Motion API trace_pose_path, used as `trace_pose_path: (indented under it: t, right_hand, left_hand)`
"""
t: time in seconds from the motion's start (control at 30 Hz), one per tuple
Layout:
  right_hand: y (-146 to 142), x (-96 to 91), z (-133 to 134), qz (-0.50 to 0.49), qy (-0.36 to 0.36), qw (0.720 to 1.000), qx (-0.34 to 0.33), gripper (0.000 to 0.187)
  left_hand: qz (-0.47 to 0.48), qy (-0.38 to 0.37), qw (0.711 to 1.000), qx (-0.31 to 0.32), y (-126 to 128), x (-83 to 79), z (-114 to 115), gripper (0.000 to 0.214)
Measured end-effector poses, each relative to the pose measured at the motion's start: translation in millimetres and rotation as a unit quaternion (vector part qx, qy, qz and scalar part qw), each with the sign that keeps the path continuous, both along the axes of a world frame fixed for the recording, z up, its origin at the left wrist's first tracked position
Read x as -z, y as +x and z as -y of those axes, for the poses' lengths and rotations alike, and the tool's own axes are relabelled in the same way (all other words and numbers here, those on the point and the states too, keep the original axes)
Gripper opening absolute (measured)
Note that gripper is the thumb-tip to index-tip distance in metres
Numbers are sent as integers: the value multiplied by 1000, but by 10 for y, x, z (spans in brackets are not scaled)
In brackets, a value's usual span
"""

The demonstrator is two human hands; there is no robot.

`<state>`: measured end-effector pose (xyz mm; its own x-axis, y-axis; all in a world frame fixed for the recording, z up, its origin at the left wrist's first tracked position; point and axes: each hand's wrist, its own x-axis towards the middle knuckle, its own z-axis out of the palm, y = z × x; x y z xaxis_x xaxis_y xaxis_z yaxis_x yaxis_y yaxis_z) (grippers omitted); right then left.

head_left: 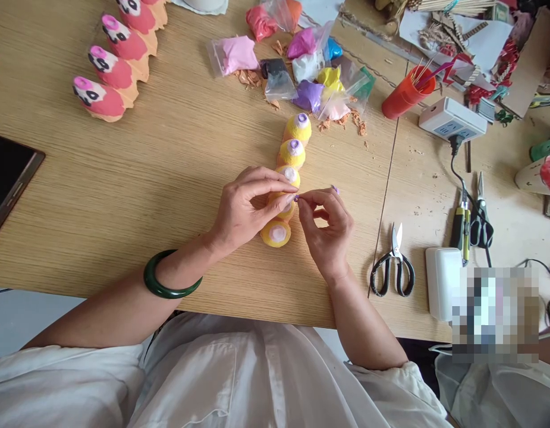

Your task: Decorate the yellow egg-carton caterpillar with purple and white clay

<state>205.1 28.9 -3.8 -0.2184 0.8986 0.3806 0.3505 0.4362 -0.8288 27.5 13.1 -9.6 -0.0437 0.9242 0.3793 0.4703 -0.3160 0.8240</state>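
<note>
A row of yellow egg-carton cups (294, 153) with white and purple clay tops lies on the wooden table (123, 178). My left hand (245, 205), with a green bangle on the wrist, rests over the middle cups, fingers pinched. My right hand (326, 229) meets it, and thumb and forefinger of both pinch a tiny bit of purple clay (297, 197) above the row. The nearest cup (276, 232) has a pink-white top.
Bags of coloured clay (301, 71) lie behind the row. Pink painted cups (109, 65) sit far left, a dark tablet (7, 178) at the left edge. Scissors (393, 264), a red cup of sticks (406, 92), a power strip (453, 117) and pliers (471, 214) lie right.
</note>
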Motion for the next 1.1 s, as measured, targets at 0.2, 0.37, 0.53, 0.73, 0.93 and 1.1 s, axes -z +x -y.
trace_pose_path:
  t: [0.2, 0.37, 0.53, 0.73, 0.93, 1.1]
  right_hand:
    - [0, -2, 2, -10, -7, 1000, -2, 9]
    - [0, -3, 0, -3, -6, 1000, -3, 8]
    - [-2, -15, 14, -4, -8, 1000, -11, 8]
    - [-3, 27, 29, -61, -78, 995, 2, 14]
    - [-7, 53, 7, -85, -168, 982, -13, 30]
    - [-16, 35, -11, -112, -182, 977, 4, 39]
  left_hand:
    - [-12, 18, 1000, 11, -10, -19, -7, 14]
    - [-44, 25, 999, 1, -18, -17, -6, 14]
    - [-59, 18, 998, -13, -19, -16, -3, 15]
    - [-6, 6, 1000, -18, -3, -29, 10, 13]
    - [16, 13, 1000, -7, 5, -37, 22, 13]
    - [10, 0, 1000, -10, 5, -60, 37, 21]
